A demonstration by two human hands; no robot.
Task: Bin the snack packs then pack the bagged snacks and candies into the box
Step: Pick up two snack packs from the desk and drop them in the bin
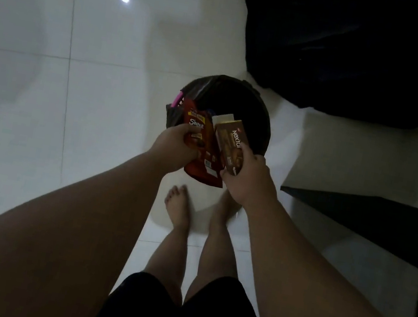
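Note:
A round dark bin (260,111) with a black liner stands on the floor in front of my feet. My left hand (176,147) grips a red snack pack (203,154) printed "Share it", held over the bin's near rim. My right hand (249,179) grips a brown "Nextar" snack box (231,142) beside it, also above the bin. A white pack edge (223,119) shows behind the two packs. Something pink (177,99) sticks out at the bin's left rim.
White glossy floor tiles (76,79) spread to the left. A large black bag or cushion (346,56) sits behind the bin at the upper right. A dark table edge (373,215) juts in from the right. My bare feet (179,203) stand just short of the bin.

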